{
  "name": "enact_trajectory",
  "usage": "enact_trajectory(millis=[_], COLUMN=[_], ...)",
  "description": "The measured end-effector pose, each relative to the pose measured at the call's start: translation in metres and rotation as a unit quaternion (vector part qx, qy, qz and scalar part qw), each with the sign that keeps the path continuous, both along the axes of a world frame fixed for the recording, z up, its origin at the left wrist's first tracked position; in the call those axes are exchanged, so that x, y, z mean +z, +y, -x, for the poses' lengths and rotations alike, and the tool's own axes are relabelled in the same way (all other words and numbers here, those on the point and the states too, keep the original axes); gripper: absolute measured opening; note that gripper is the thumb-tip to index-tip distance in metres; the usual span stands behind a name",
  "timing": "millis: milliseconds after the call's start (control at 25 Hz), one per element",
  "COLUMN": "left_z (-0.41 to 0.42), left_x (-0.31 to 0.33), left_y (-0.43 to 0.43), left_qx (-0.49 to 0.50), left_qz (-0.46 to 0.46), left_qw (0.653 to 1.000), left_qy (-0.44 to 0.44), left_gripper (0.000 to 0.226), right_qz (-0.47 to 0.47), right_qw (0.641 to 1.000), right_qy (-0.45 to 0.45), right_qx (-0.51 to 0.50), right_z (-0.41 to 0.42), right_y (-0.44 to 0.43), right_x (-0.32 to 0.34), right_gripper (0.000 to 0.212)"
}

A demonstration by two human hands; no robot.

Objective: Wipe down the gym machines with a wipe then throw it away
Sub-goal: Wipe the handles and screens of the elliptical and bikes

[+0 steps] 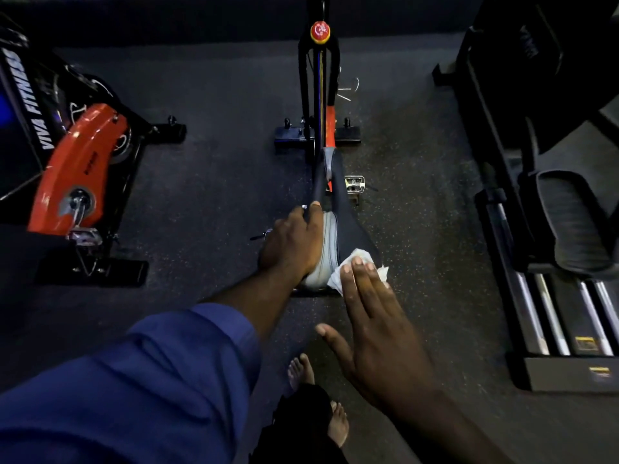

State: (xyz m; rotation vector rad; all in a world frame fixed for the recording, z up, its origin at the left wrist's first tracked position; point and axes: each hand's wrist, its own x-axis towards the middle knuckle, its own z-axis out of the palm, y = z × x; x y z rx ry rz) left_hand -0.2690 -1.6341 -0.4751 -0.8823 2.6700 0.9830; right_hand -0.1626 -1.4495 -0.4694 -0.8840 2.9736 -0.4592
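In the middle of the dark speckled floor (207, 195) stands an exercise bike (320, 95), seen from above and from behind its saddle (348, 226). The saddle is black on the right side and grey on the left side. The left hand (291, 242) lies on the left, grey side of the saddle, with the fingers curled down over it; the fingertips reach the narrow front part. This hand is closed around the saddle. The left arm wears a blue sleeve (150, 373), pushed up on the forearm.

The right hand (371, 323) is flat, with the fingers straight and only a little apart and the thumb spread to the side. Its fingertips press on a white wipe (338, 277), which is crumpled on the rear right part of the saddle. The hand does not clamp the wipe; it only holds it down against the saddle.

At the top of the bike frame there is a red round knob (320, 31). A silver pedal (354, 184) shows just to the right of the saddle nose. On the left stands a second bike (77, 169) with an orange cover and white letters "VIVA FITNESS". On the right is a black machine (556, 229) with shiny rails. Two bare feet (301, 370) stand on the floor below the hands.
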Motion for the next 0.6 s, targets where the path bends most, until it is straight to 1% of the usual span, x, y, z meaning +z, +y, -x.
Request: enact_trajectory(millis=[120,200,360,600], left_z=[0.000,0.001,0.000,0.000], left_x=[-0.004,-0.005,-0.005,-0.006], left_y=[0.000,0.000,-0.002,-0.005], left_qx=[0.001,0.001,0.000,0.003], left_qz=[0.005,0.005,-0.007,-0.017], left_qw=[1.000,1.000,1.000,1.000], left_qy=[0.002,0.008,0.014,0.001], left_gripper=[0.069,0.067,0.067,0.069], right_qz=[-0.037,-0.038,-0.009,0.049], right_qw=[0.999,0.999,0.998,0.991], right_qy=[-0.015,-0.039,-0.065,-0.121], right_qx=[-0.006,-0.009,-0.016,-0.030], right_z=[0.003,0.011,0.034,0.085], right_y=[-0.007,-0.013,-0.028,-0.048], right_x=[0.001,0.001,0.006,0.003], right_gripper=[0.090,0.096,0.104,0.101])
